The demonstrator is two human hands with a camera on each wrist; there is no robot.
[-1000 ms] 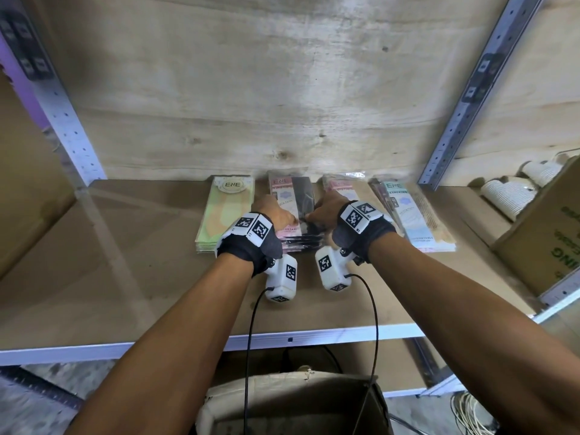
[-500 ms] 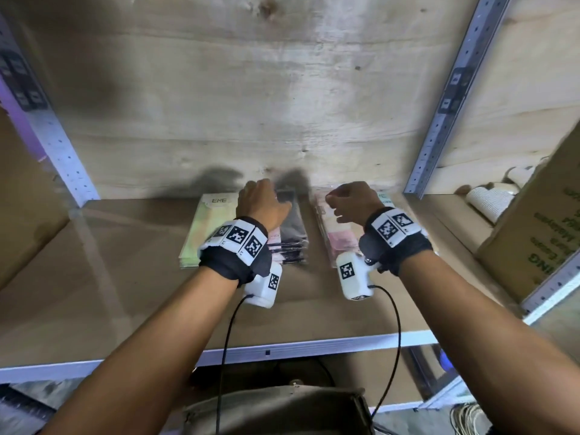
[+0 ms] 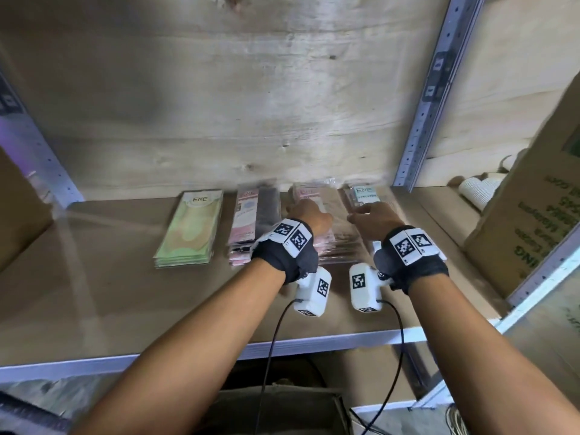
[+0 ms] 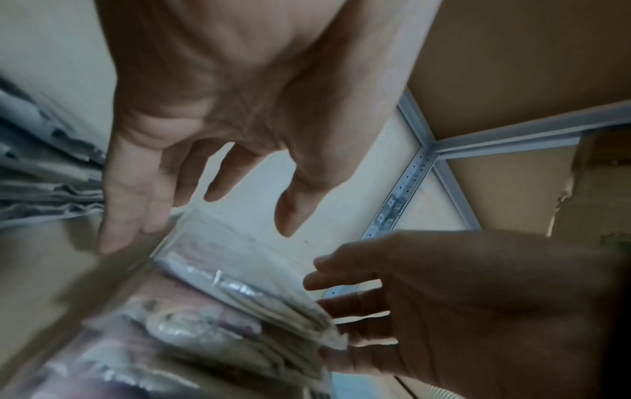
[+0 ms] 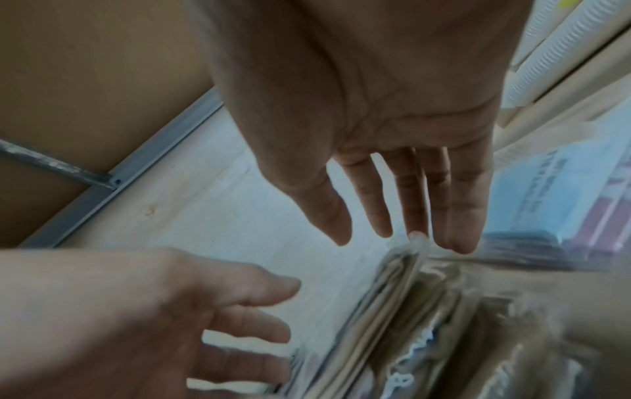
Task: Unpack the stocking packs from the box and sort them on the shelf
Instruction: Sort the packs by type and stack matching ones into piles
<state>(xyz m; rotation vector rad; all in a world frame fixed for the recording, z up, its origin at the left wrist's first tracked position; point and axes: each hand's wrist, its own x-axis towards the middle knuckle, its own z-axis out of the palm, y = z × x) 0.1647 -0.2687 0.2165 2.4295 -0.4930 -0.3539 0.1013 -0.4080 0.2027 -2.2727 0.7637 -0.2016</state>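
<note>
Third stocking pack stack (image 3: 326,221), pink/beige, sits mid-frame on the shelf (image 3: 103,277), w/ the green stack (image 3: 191,229) & pink-black stack (image 3: 251,221) to its left, blue stack (image 3: 364,196) to its right. Your left hand (image 3: 309,216) & right hand (image 3: 372,219) flank it, fingers spread and straight, each grip holding nothing. Box (image 3: 276,409) at bottom centre; cardboard carton (image 3: 533,221) at right edge.

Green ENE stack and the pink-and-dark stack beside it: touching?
Apart. The head view shows a strip of bare shelf board between the green ENE stack and the pink-and-dark stack.
</note>
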